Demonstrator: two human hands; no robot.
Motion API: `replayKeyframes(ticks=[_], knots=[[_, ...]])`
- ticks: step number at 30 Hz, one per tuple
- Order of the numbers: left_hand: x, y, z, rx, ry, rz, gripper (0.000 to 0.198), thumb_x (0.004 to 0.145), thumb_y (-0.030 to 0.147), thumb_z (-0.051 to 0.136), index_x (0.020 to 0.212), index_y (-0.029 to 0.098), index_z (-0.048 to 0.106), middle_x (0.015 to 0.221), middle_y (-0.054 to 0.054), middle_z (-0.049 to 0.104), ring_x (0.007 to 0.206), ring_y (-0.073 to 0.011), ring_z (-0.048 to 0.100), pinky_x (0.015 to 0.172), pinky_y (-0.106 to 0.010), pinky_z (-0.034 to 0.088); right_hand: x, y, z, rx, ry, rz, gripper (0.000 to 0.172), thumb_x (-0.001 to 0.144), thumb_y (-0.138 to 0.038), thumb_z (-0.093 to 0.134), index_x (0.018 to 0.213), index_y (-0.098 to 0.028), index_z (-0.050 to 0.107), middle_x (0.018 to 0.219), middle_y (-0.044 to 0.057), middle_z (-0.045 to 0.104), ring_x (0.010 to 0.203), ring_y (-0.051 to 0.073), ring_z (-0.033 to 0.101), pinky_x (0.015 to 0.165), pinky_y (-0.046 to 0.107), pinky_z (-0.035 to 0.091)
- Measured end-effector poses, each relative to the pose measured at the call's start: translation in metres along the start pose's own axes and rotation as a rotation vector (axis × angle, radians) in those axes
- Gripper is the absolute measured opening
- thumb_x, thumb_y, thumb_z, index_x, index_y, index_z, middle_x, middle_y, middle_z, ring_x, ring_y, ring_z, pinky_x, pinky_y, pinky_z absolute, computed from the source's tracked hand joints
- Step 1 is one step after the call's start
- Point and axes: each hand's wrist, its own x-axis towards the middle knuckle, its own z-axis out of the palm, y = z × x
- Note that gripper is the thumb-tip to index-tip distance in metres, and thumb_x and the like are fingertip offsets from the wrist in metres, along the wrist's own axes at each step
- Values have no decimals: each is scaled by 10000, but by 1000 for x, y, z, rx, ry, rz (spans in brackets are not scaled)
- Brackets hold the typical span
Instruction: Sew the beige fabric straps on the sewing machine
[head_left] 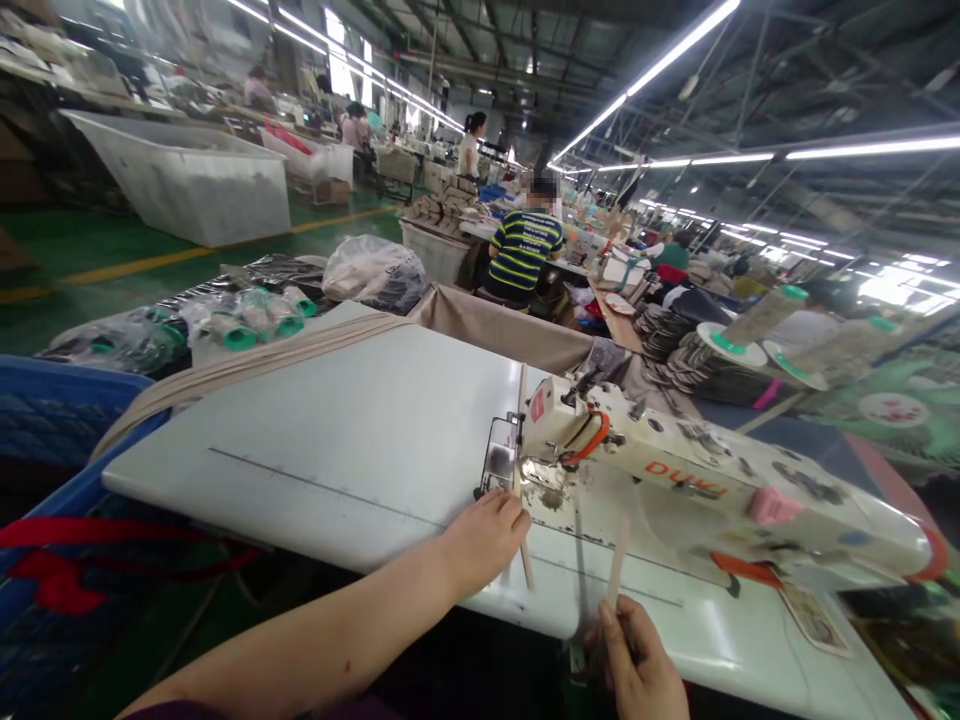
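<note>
My left hand (pixel 487 535) rests on the table just in front of the needle area of a white sewing machine (pixel 645 450). Its curled fingers hold a narrow beige fabric strip (pixel 527 568), which runs under them along the left side of the machine head. Lower right, at the table's front edge, my right hand (pixel 641 660) pinches a second pale strip (pixel 619 560) between thumb and fingers; this one stands up from the grip. A small metal plate (pixel 500 455) sits left of the needle area. The needle itself cannot be made out.
Long beige strips (pixel 262 360) lie across the far left of the white table (pixel 322 420). A blue crate (pixel 67 410) with red ribbon (pixel 60 580) stands at left. Bagged thread cones (pixel 247 320) lie behind. A person in a striped shirt (pixel 525 250) sits ahead.
</note>
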Motion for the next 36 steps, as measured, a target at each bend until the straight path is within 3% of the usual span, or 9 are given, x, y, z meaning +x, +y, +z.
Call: replayKeyframes(ticks=[2, 8, 15, 19, 22, 28, 33, 36], knots=[[0, 0, 2, 0, 7, -1, 150, 951, 92, 523, 1067, 118, 615, 1065, -99, 626, 1069, -246, 624, 1116, -382, 438, 2, 0, 0, 2, 8, 5, 633, 825, -809, 549, 1034, -216, 625, 671, 1, 667, 524, 185, 581, 513, 278, 473], [0, 0, 2, 1, 18, -4, 145, 954, 97, 524, 1055, 122, 624, 1051, -98, 628, 1062, -240, 626, 1118, -376, 431, 6, 0, -1, -119, -11, 7, 577, 853, -801, 494, 843, -237, 613, 524, -29, 565, 512, 194, 583, 547, 280, 475], [1, 0, 0, 7, 5, -1, 127, 968, 138, 549, 1069, 125, 624, 1072, -100, 641, 1065, -236, 632, 1115, -380, 443, 7, -1, 0, -232, 50, -99, 516, 905, -728, 472, 931, -251, 666, 646, 3, 672, 568, 200, 632, 586, 260, 506], [0, 0, 0, 26, 16, -5, 134, 976, 124, 530, 1058, 125, 636, 1122, -118, 656, 1101, -237, 639, 1127, -370, 439, 9, 2, 5, -216, 36, -141, 563, 904, -748, 464, 979, -235, 682, 642, 17, 676, 565, 207, 637, 583, 263, 525], [-2, 0, 1, 17, 18, -2, 173, 972, 100, 514, 1088, 109, 642, 1137, -123, 661, 1150, -239, 630, 1168, -373, 403, 10, 7, 9, -189, 17, -137, 621, 909, -746, 452, 1092, -204, 694, 768, 65, 736, 662, 233, 691, 656, 284, 569], [-5, -8, 14, -103, 63, -159, 311, 966, 57, 455, 1229, 117, 609, 1304, -115, 646, 1369, -236, 511, 1268, -420, 269, 9, 18, 16, -172, 41, -130, 661, 922, -722, 452, 1205, -183, 709, 930, 107, 773, 827, 269, 729, 833, 339, 595], [1, -18, 18, -219, 39, -258, 283, 1004, 171, 473, 1261, 169, 591, 1399, -98, 612, 1460, -267, 407, 1268, -516, 255, 6, 12, 17, -163, 26, -113, 654, 937, -691, 457, 1241, -168, 706, 927, 113, 777, 875, 281, 734, 883, 368, 593], [6, -20, 12, -239, -12, -308, 286, 1005, 187, 486, 1275, 181, 580, 1449, -88, 582, 1471, -287, 388, 1255, -560, 259, 5, 5, 18, -135, 27, -120, 629, 944, -674, 461, 1234, -174, 711, 1028, 128, 776, 966, 291, 732, 924, 382, 585]])
